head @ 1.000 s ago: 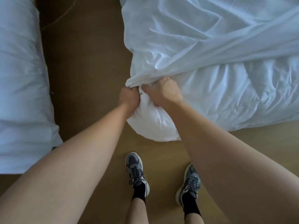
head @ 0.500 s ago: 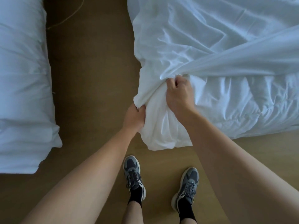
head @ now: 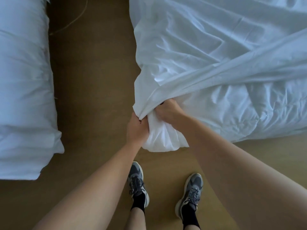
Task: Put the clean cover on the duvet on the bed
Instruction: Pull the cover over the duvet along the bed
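Both hands meet at one bunched corner of white bedding in the single head view. The left hand is clenched round the left side of the bunch, and the right hand grasps it from the upper right, its fingers curled in under a fold of cloth. Two bare forearms run up to them from the bottom of the frame. The gripped corner hangs down over the floor as a rounded pouch just below the two fists. One cover, thin and smooth with long creases, spreads from the hands up and to the right, and a taut band of it stretches from the right hand toward the right edge. One duvet, puffier and finely crumpled, lies below that band at the lower right, its edge drooping toward the floor; whatever it rests on is hidden beneath it. Whether the corner in the hands is cover alone or cover with duvet inside cannot be told. Two grey trainers, the left shoe and the right shoe, with black socks, stand just below the pouch. The floor is plain brown. One thin cord curves across it near the top. A second mass of white bedding fills the left side, well apart from the hands.
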Tool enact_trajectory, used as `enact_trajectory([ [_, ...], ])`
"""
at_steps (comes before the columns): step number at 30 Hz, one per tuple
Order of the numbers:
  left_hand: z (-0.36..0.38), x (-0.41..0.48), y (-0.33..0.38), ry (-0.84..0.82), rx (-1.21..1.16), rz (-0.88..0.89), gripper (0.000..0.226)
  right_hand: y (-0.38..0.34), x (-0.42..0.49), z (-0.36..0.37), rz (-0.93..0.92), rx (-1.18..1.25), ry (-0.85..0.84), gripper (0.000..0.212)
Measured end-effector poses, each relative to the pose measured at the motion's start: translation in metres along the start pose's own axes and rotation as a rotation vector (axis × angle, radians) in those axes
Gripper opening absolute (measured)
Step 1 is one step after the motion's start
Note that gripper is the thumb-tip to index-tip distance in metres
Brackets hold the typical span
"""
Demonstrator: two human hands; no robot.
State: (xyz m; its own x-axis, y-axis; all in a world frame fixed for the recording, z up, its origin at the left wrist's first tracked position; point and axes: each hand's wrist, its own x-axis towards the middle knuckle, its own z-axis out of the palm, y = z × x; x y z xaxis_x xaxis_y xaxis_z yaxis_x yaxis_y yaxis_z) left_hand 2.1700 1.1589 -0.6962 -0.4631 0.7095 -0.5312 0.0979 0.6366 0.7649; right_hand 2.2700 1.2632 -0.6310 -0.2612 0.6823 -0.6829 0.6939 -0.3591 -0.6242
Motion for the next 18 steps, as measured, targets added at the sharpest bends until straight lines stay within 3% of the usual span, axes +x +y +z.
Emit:
enact_trajectory([
  [3,0.001,0.012,-0.003,-0.064,0.048,-0.087,0.024,0.018,-0.017,-0.014,0.044,0.108,-0.127,0.014],
  [4,-0.001,0.016,-0.003,-0.056,0.083,-0.093,0.024,0.02,-0.019,-0.024,0.045,0.166,-0.012,0.014],
  [7,-0.003,0.012,-0.008,0.018,0.297,-0.047,0.017,0.027,-0.002,-0.059,0.128,0.304,0.628,0.039],
  [8,-0.001,0.007,-0.011,0.039,0.343,-0.011,0.014,0.025,0.004,-0.068,0.176,0.43,0.69,0.049],
  [10,0.003,0.0,-0.012,0.077,0.383,0.052,0.015,0.02,0.019,-0.075,0.231,0.64,0.663,0.045],
  [13,-0.003,0.001,0.004,0.059,0.443,0.158,0.037,0.03,0.016,-0.065,0.23,0.512,0.672,0.021],
  [15,-0.017,0.006,0.019,-0.05,0.556,0.23,0.067,0.06,-0.011,-0.051,0.261,0.344,0.667,0.009],
  [18,-0.037,0.017,0.057,-0.286,0.719,0.323,0.104,0.115,-0.069,-0.032,0.368,0.271,0.604,0.013],
])
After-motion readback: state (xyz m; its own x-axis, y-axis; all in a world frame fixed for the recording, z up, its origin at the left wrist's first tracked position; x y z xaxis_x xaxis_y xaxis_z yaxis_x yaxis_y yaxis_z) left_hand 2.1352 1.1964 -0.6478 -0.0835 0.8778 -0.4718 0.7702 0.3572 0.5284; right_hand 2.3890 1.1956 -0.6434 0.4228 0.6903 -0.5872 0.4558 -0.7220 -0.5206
